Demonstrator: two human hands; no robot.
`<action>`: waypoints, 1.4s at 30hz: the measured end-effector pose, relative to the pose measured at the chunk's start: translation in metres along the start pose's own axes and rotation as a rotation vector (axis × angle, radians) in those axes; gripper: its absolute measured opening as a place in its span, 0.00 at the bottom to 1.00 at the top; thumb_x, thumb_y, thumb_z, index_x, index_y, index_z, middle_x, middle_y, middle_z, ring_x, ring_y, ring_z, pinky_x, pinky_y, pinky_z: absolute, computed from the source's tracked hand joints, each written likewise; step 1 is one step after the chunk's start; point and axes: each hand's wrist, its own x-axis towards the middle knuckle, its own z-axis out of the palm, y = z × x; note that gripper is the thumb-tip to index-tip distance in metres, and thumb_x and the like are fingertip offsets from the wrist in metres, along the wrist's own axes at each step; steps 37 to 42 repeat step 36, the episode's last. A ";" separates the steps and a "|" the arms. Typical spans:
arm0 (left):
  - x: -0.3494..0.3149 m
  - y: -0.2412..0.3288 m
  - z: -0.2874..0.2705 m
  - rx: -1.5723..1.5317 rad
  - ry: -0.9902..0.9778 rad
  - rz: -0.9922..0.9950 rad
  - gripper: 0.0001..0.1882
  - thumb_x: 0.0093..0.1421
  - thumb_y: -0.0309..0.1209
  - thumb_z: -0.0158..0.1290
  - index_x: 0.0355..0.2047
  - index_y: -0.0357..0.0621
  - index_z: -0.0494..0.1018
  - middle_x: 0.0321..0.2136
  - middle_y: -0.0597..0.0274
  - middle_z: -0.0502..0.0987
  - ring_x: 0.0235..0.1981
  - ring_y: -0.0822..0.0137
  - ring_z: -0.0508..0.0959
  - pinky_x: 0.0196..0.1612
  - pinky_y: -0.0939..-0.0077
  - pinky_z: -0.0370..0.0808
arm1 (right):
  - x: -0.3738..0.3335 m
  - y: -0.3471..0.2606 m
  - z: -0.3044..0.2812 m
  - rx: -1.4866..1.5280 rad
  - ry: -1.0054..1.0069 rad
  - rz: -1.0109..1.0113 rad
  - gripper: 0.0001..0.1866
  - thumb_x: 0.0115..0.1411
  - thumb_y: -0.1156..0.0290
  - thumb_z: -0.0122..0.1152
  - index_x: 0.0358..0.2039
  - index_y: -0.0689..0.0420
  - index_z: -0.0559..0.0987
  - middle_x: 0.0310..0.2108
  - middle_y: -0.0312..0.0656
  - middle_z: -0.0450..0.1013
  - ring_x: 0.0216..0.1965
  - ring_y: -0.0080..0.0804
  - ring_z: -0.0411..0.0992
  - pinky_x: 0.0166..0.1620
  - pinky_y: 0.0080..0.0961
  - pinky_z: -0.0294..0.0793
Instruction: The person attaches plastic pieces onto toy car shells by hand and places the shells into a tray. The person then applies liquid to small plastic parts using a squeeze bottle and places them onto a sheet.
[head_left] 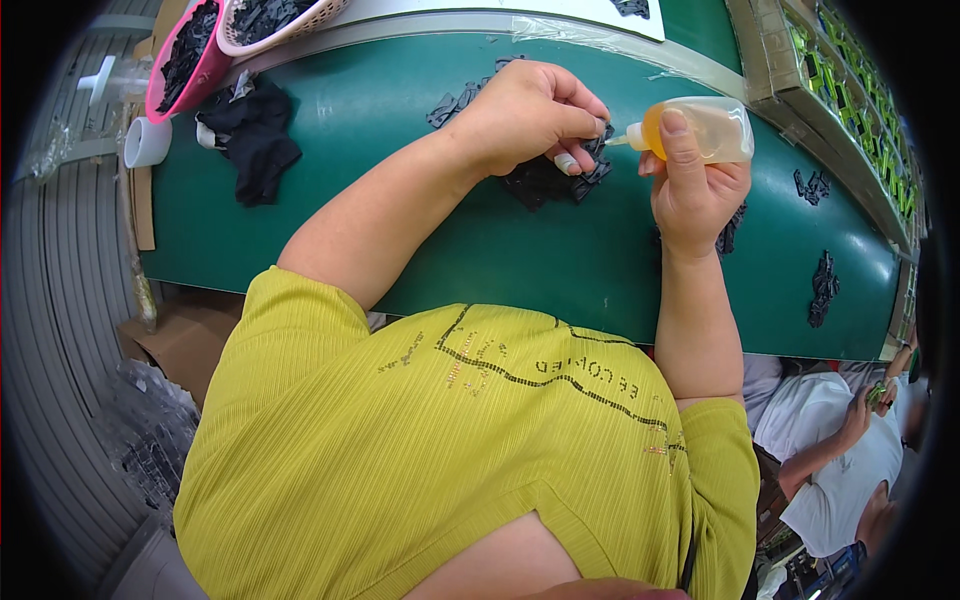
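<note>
My right hand [690,185] is wrapped round a clear squeeze bottle [715,128] with amber liquid at its nozzle end. The bottle lies on its side in the grip, its thin tip pointing left. That tip is at a small black piece [600,140] pinched between the thumb and fingers of my left hand [545,120]. A white wrap covers one left fingertip. Under the left hand a pile of small black pieces [540,185] rests on the green table [390,130]. My fingers partly hide the held piece, so its exact kind cannot be made out.
More black pieces [822,288] lie in clusters at the right. A dark cloth [262,140], pink basin [205,70] and pale basket [290,30] are at the far left. A rack of green-and-black parts [850,110] borders the right side. A co-worker in white [835,450] sits lower right.
</note>
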 end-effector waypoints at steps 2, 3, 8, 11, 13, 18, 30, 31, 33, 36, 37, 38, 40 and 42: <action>-0.002 0.001 0.001 -0.008 0.005 -0.004 0.12 0.54 0.28 0.57 0.37 0.34 0.75 0.28 0.58 0.78 0.23 0.70 0.80 0.28 0.82 0.74 | -0.001 0.000 0.001 0.005 -0.004 0.005 0.08 0.57 0.75 0.63 0.35 0.62 0.76 0.28 0.39 0.75 0.21 0.19 0.70 0.22 0.14 0.69; -0.002 0.001 0.001 -0.016 0.005 -0.012 0.12 0.54 0.28 0.57 0.37 0.34 0.75 0.28 0.58 0.78 0.22 0.70 0.80 0.28 0.82 0.75 | -0.001 0.001 0.000 0.003 -0.013 0.003 0.08 0.57 0.75 0.64 0.35 0.62 0.75 0.29 0.39 0.75 0.21 0.19 0.70 0.22 0.14 0.69; 0.000 0.000 0.000 -0.020 -0.005 -0.009 0.11 0.54 0.28 0.57 0.37 0.34 0.75 0.27 0.58 0.78 0.22 0.70 0.80 0.27 0.82 0.75 | -0.001 0.000 0.000 -0.007 -0.009 0.016 0.08 0.56 0.76 0.64 0.36 0.62 0.75 0.29 0.39 0.75 0.21 0.19 0.70 0.22 0.14 0.69; 0.001 0.001 0.001 -0.013 -0.002 -0.011 0.11 0.54 0.28 0.57 0.37 0.34 0.75 0.27 0.58 0.78 0.22 0.70 0.80 0.27 0.82 0.75 | 0.000 0.001 0.001 -0.025 -0.020 0.008 0.07 0.56 0.76 0.63 0.35 0.62 0.75 0.29 0.39 0.75 0.21 0.19 0.70 0.22 0.14 0.68; 0.001 0.001 0.000 -0.013 -0.001 -0.014 0.11 0.54 0.27 0.57 0.37 0.34 0.75 0.27 0.58 0.78 0.22 0.70 0.80 0.27 0.82 0.75 | 0.001 0.001 0.003 -0.079 -0.039 -0.002 0.07 0.56 0.77 0.63 0.34 0.62 0.75 0.28 0.39 0.75 0.20 0.19 0.70 0.22 0.14 0.68; 0.002 0.001 -0.005 -0.024 -0.001 0.011 0.12 0.54 0.27 0.57 0.37 0.33 0.75 0.27 0.57 0.78 0.22 0.70 0.80 0.27 0.83 0.75 | 0.012 -0.005 -0.002 0.051 0.074 -0.008 0.04 0.58 0.76 0.60 0.34 0.61 0.75 0.27 0.39 0.74 0.19 0.20 0.68 0.20 0.14 0.67; 0.084 0.020 -0.093 0.108 0.619 0.312 0.14 0.53 0.26 0.57 0.38 0.29 0.73 0.28 0.53 0.79 0.24 0.69 0.80 0.26 0.82 0.75 | 0.014 -0.009 -0.011 0.233 0.212 0.172 0.06 0.60 0.71 0.58 0.35 0.59 0.74 0.29 0.40 0.74 0.19 0.23 0.67 0.21 0.19 0.67; 0.086 0.018 -0.095 0.110 0.616 0.308 0.14 0.53 0.26 0.57 0.38 0.29 0.73 0.28 0.53 0.79 0.24 0.69 0.80 0.26 0.82 0.75 | 0.015 -0.009 -0.012 0.232 0.217 0.174 0.06 0.60 0.71 0.58 0.35 0.59 0.74 0.29 0.40 0.74 0.19 0.23 0.67 0.21 0.19 0.67; 0.087 0.022 -0.092 0.339 0.634 0.266 0.14 0.54 0.29 0.57 0.39 0.33 0.74 0.28 0.55 0.79 0.24 0.68 0.80 0.27 0.81 0.76 | 0.018 -0.008 -0.016 0.248 0.205 0.166 0.06 0.60 0.71 0.58 0.36 0.59 0.74 0.29 0.40 0.74 0.19 0.23 0.67 0.21 0.19 0.68; 0.068 0.025 -0.066 0.636 0.599 0.334 0.15 0.54 0.34 0.59 0.41 0.43 0.76 0.31 0.58 0.80 0.25 0.63 0.81 0.31 0.71 0.79 | 0.021 -0.009 -0.022 0.280 0.213 0.155 0.08 0.61 0.70 0.58 0.38 0.58 0.74 0.30 0.40 0.74 0.20 0.24 0.68 0.22 0.21 0.69; 0.068 0.025 -0.066 0.636 0.599 0.334 0.15 0.54 0.34 0.59 0.41 0.43 0.76 0.31 0.58 0.80 0.25 0.63 0.81 0.31 0.71 0.79 | 0.021 -0.009 -0.022 0.280 0.213 0.155 0.08 0.61 0.70 0.58 0.38 0.58 0.74 0.30 0.40 0.74 0.20 0.24 0.68 0.22 0.21 0.69; 0.068 0.025 -0.066 0.636 0.599 0.334 0.15 0.54 0.34 0.59 0.41 0.43 0.76 0.31 0.58 0.80 0.25 0.63 0.81 0.31 0.71 0.79 | 0.021 -0.009 -0.022 0.280 0.213 0.155 0.08 0.61 0.70 0.58 0.38 0.58 0.74 0.30 0.40 0.74 0.20 0.24 0.68 0.22 0.21 0.69; 0.068 0.025 -0.066 0.636 0.599 0.334 0.15 0.54 0.34 0.59 0.41 0.43 0.76 0.31 0.58 0.80 0.25 0.63 0.81 0.31 0.71 0.79 | 0.021 -0.009 -0.022 0.280 0.213 0.155 0.08 0.61 0.70 0.58 0.38 0.58 0.74 0.30 0.40 0.74 0.20 0.24 0.68 0.22 0.21 0.69; 0.068 0.025 -0.066 0.636 0.599 0.334 0.15 0.54 0.34 0.59 0.41 0.43 0.76 0.31 0.58 0.80 0.25 0.63 0.81 0.31 0.71 0.79 | 0.021 -0.009 -0.022 0.280 0.213 0.155 0.08 0.61 0.70 0.58 0.38 0.58 0.74 0.30 0.40 0.74 0.20 0.24 0.68 0.22 0.21 0.69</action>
